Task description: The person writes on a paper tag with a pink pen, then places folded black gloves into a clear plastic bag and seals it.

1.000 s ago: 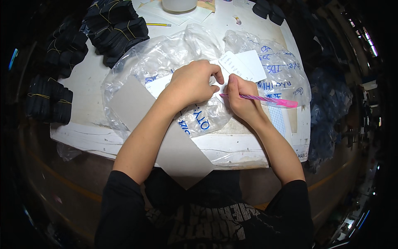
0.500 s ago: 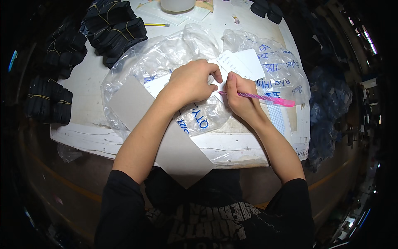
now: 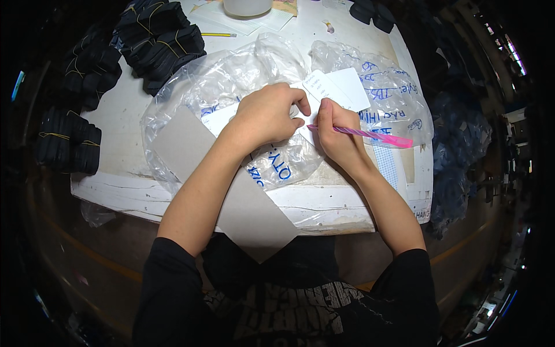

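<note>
My right hand (image 3: pixel 342 132) grips a pink and purple pen (image 3: pixel 370 135), its tip down on a white slip of paper (image 3: pixel 306 122) between my two hands. My left hand (image 3: pixel 272 113) rests on that paper, thumb and forefinger apart in a curve, its other fingers curled under and partly hidden. Beyond my right hand lie a card with small handwriting (image 3: pixel 321 85) and a plain white card (image 3: pixel 351 87), overlapping. Under everything spread clear plastic bags (image 3: pixel 231 72) marked in blue. A long grey cardboard strip (image 3: pixel 254 217) passes beneath my left forearm and juts over the table edge.
Bundles of black pieces tied with yellow bands (image 3: pixel 159 43) are stacked at the left, with another bundle (image 3: pixel 69 141) nearer. A yellow pencil (image 3: pixel 218 34), a whitish round container (image 3: pixel 247 7) and black pieces (image 3: pixel 373 14) sit along the far side of the white table (image 3: pixel 127 191).
My right hand and the pen have shifted very slightly to the right along the paper. My left hand stays where it was.
</note>
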Tool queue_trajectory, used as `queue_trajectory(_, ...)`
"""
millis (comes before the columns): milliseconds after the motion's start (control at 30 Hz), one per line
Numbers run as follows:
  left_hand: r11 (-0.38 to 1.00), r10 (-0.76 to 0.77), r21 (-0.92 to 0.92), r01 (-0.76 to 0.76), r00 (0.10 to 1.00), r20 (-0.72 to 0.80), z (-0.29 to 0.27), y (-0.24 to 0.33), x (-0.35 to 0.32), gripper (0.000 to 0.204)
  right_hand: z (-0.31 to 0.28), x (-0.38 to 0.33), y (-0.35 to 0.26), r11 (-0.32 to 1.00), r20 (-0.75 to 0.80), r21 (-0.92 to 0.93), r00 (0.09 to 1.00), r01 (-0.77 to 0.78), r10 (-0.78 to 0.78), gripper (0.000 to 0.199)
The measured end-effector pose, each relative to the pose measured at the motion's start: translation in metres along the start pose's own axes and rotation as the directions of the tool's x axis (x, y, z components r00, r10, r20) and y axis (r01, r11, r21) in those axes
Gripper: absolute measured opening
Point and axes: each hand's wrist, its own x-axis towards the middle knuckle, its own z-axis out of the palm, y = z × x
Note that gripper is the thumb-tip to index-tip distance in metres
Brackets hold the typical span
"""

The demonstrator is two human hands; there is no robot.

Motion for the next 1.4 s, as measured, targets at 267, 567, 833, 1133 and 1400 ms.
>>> queue_trajectory(267,1.000,-0.001,-0.009,0.001,1.000,-0.004,-0.0002,0.0014,-0.0015,0.021,0.0002,0.0003,0.0008,1.000,-0.019,-0.023,1.000,-0.006,0.006,0.036)
queue_trajectory(567,1.000,0.012,-0.002,-0.012,1.000,-0.015,0.0011,-0.0012,-0.0013,0.021,0.0007,0.0014,-0.0006,1.000,-0.029,-0.003,0.999,-0.019,0.019,0.037)
queue_trajectory(833,1.000,0.004,0.003,-0.004,1.000,-0.005,0.0008,-0.0002,-0.0010,0.022,0.0004,0.0015,-0.0005,0.999,-0.037,0.000,0.999,-0.037,0.037,0.038)
queue_trajectory(1133,1.000,-0.005,-0.007,0.005,1.000,0.001,-0.0006,0.0013,-0.0013,0.022,0.0022,0.0011,-0.0014,0.999,-0.069,0.002,0.997,-0.037,0.038,0.040)
queue_trajectory(1400,1.000,-0.020,-0.022,0.020,1.000,0.012,0.0000,0.0015,-0.0008,0.022,0.0021,0.0004,-0.0040,0.998,-0.079,0.001,0.995,-0.055,0.055,0.042)
